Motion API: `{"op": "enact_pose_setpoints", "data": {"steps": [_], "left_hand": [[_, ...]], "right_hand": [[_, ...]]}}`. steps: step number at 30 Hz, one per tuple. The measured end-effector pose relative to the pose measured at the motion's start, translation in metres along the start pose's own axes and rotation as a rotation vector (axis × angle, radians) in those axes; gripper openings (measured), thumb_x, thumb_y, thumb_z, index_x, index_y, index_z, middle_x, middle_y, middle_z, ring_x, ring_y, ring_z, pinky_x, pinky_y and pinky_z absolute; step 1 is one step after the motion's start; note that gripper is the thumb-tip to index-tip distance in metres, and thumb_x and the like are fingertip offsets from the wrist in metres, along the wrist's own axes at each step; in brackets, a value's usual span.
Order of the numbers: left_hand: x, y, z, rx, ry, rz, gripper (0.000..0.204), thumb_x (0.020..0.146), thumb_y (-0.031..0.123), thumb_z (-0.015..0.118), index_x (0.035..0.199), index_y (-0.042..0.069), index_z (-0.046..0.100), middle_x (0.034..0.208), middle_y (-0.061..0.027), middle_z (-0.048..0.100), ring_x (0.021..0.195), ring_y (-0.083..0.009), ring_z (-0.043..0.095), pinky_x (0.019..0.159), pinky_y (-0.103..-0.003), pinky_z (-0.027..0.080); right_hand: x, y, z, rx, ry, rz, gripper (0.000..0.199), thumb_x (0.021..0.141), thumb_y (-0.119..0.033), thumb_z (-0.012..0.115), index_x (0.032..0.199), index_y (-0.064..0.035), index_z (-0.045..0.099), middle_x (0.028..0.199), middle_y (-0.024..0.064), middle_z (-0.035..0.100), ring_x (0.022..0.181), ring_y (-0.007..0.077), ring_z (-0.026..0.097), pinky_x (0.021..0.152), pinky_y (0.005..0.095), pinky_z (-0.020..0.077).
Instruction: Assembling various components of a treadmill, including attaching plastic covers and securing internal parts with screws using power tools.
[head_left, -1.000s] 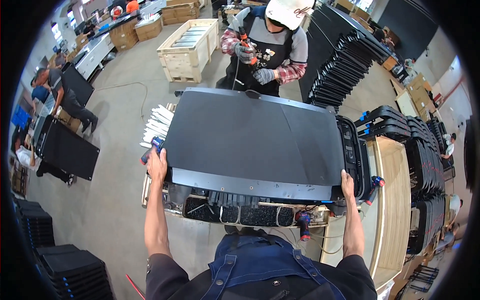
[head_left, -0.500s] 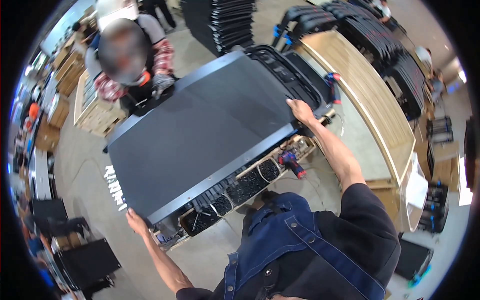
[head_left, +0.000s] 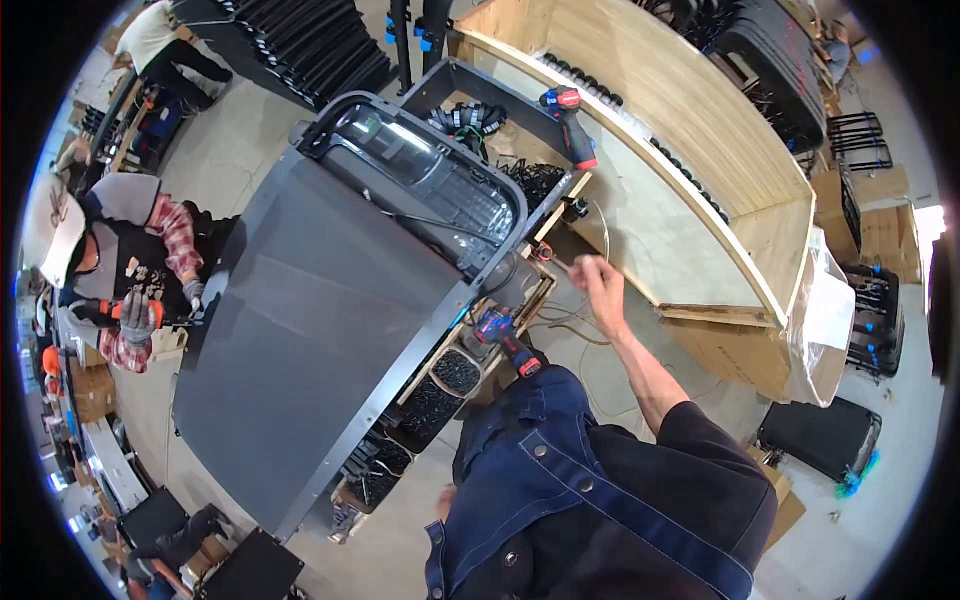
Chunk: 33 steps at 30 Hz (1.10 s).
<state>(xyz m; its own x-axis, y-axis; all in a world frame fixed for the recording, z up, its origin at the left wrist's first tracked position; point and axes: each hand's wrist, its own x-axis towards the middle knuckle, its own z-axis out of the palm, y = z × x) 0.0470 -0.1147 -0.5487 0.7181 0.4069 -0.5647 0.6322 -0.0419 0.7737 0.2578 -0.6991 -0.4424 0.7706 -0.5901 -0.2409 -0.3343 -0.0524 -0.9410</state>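
A treadmill [head_left: 310, 310] with a black belt and grey side rails lies in front of me, its hooded end toward the upper right. My right hand [head_left: 600, 289] is off it, to the right of its near corner, fingers curled closed. A thin rod seems to run from these fingers toward a small red and black piece [head_left: 543, 252] on the bench edge; what I grip is unclear. Low beside my apron, only a sliver of my left hand [head_left: 446, 502] shows, its fingers hidden. A blue and red cordless drill [head_left: 508, 341] hangs near the treadmill's near rail.
Under the near rail sit bins of black screws [head_left: 457, 372]. Another cordless driver [head_left: 570, 127] rests on the grey tray's edge. A large wooden crate [head_left: 690, 160] stands at right, with hoses below. Across the treadmill, a gloved co-worker [head_left: 130, 270] holds an orange and black tool.
Both my hands have let go of the treadmill. My right hand has moved to the right of its corner, and my left has dropped beside my apron. The view has turned rightward.
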Motion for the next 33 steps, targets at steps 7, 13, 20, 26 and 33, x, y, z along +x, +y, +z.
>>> {"op": "enact_pose_setpoints", "data": {"steps": [7,13,20,26,33], "left_hand": [[-0.04,-0.002,0.061,0.564,-0.314,-0.323,0.048,0.098,0.042,0.056,0.122,0.0,0.061,0.112,-0.0172,0.067,0.1,-0.0281,0.065,0.087,-0.04,0.052],[-0.074,0.087,0.094,-0.016,-0.032,-0.609,0.052,0.1,0.041,0.056,0.136,0.004,0.055,0.118,-0.0143,0.068,0.1,-0.0234,0.068,0.088,-0.038,0.054],[-0.141,0.05,0.065,-0.01,0.106,-0.73,0.04,0.099,0.038,0.06,0.122,0.005,0.063,0.105,-0.0094,0.071,0.085,-0.0176,0.069,0.069,-0.032,0.055],[-0.089,0.03,0.031,-0.051,0.246,-0.546,0.03,0.097,0.032,0.064,0.109,0.005,0.068,0.087,-0.0045,0.071,0.069,-0.0114,0.065,0.059,-0.027,0.051],[0.051,0.023,-0.028,0.061,0.331,-0.257,0.023,0.091,0.023,0.066,0.093,0.001,0.072,0.081,-0.0109,0.072,0.068,-0.019,0.067,0.064,-0.035,0.054]], "right_hand": [[0.139,0.093,0.031,-0.591,0.015,0.069,0.05,0.094,-0.028,0.062,0.134,0.0005,0.056,0.136,0.0222,0.058,0.125,0.0341,0.057,0.106,0.0405,0.0454],[0.28,0.332,-0.111,0.136,0.122,0.038,0.045,0.084,-0.004,0.074,0.126,-0.0032,0.06,0.123,0.0086,0.065,0.101,0.0217,0.064,0.086,0.0325,0.0533],[0.308,0.289,-0.043,0.11,0.03,0.163,0.042,0.081,0.007,0.076,0.121,0.0032,0.065,0.112,0.0069,0.068,0.098,0.0176,0.064,0.089,0.0307,0.0525],[0.228,0.158,-0.04,0.108,-0.01,0.219,0.032,0.083,-0.015,0.081,0.104,0.0068,0.072,0.102,0.0083,0.072,0.089,0.0165,0.067,0.083,0.0287,0.0549],[0.109,-0.009,-0.123,0.213,0.147,-0.051,0.049,0.089,-0.033,0.078,0.117,0.0043,0.062,0.106,0.0128,0.07,0.092,0.0261,0.068,0.088,0.0407,0.0563]]}}
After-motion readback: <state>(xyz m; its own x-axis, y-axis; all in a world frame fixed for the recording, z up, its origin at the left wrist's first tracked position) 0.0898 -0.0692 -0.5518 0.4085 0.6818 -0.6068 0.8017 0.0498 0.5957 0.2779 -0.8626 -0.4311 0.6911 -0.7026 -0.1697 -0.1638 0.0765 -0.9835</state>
